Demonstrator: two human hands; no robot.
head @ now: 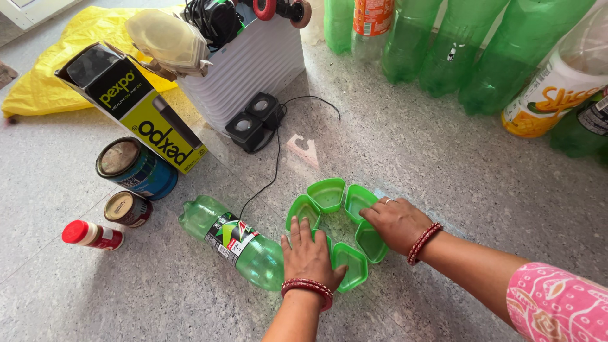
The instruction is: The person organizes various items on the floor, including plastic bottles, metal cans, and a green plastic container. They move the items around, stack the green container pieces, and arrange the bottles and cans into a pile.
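— What do we have closest to us?

— Our left hand (309,253), flat with fingers spread, lying on the near cups of a ring of small green containers (335,221). Its grip is open; it presses down and clasps nothing. A red bangle sits at the wrist.

— And the other hand?

— Our right hand (397,220) comes in from the right, out of a pink patterned sleeve (557,304). Its fingers lie loosely over the right-hand cups, fingertips on their rims. That grip is open too, with nothing closed in it.

— Where do the containers sit?

— On the grey speckled floor (443,158), five wedge-shaped cups set in a circle, between our two hands.

— What is beside them?

— Just left, touching our left hand, a green plastic bottle (231,240) lies on its side. Further left we see a red-capped jar (92,234), a small brown tin (128,208) and a blue tin (136,168).

— And beyond?

— Two small black speakers (254,120) with a cable, a yellow and black carton (136,104), a white ribbed box (244,63), a yellow cloth (57,63). At the far right, a row of upright green bottles (443,44).
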